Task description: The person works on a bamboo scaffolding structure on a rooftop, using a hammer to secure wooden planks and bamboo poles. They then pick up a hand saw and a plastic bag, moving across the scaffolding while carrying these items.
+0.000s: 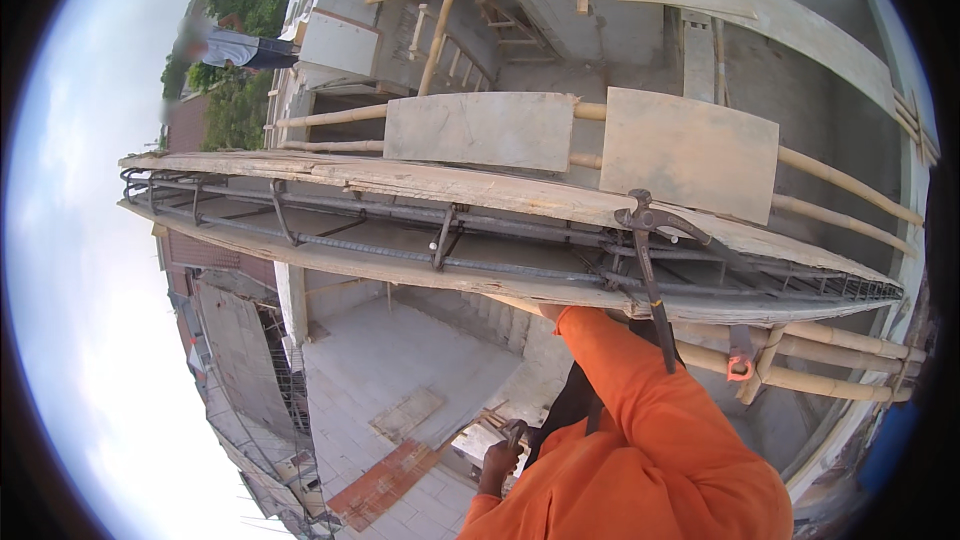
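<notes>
My left hand [501, 460] is low in the view, its fingers closed around a dark object I cannot make out. My right arm in an orange sleeve [640, 370] reaches up to the near board of a long beam form; only the wrist shows, and the fingers are hidden behind that board. The form has a far wooden board [440, 180] and a near wooden board [380, 265], with a steel rebar cage [380, 247] between them. A claw hammer [653, 285] lies across the form, its head over the rebar and its dark handle hanging over the near side.
A handsaw with a red handle [740, 365] hangs by bamboo poles [840, 383] at right. Beyond the form, plywood panels [690, 150] rest on bamboo rails. Far below is a pale floor [375, 370] with a reddish plank [385, 485]. Another person [240, 48] stands at upper left.
</notes>
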`<state>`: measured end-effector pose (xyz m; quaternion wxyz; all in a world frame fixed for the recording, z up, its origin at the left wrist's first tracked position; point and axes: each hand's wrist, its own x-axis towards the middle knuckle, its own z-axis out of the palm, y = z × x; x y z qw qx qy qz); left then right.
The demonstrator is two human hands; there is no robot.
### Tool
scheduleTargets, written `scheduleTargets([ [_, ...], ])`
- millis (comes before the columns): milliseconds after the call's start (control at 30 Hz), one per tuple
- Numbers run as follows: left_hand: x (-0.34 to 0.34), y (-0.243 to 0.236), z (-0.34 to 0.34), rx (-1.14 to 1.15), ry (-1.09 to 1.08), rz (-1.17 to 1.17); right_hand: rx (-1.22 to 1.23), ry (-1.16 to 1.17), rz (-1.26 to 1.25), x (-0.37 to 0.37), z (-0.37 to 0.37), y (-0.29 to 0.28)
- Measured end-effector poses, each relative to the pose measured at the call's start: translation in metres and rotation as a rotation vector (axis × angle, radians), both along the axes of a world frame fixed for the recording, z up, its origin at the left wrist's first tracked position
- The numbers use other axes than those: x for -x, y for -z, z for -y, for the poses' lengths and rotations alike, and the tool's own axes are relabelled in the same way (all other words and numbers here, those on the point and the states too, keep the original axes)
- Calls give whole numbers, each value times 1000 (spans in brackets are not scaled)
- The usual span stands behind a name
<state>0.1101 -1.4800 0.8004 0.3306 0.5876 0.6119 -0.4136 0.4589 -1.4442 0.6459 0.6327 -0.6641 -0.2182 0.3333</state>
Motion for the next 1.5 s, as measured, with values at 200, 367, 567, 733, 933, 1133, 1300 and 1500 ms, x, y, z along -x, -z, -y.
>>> scheduleTargets([
  [200, -5, 3, 17, -50, -153, -31, 34, -29, 31, 0, -3, 4],
  [367, -10, 12, 22, -49, -296, 46, 46, -26, 39, 0, -12, 9],
  [567, -52, 1, -5, -250, -508, 462, 69, 172, -749, -24, -32, -42],
  [733, -95, -6, 16, -149, -802, 633, 82, 200, -787, -33, -26, -42],
  [933, -118, 30, 42, -110, -877, 659, 113, 145, -739, -37, -23, -46],
  [1133, -136, 57, 47, -249, -782, 784, 161, 118, -745, -34, -21, -51],
  [1300, -148, 33, 28, -293, -726, 793, 141, 156, -713, -35, -20, -58],
  [1500, -171, 43, 33, -266, -919, 875, 116, 158, -743, -44, -20, -52],
])
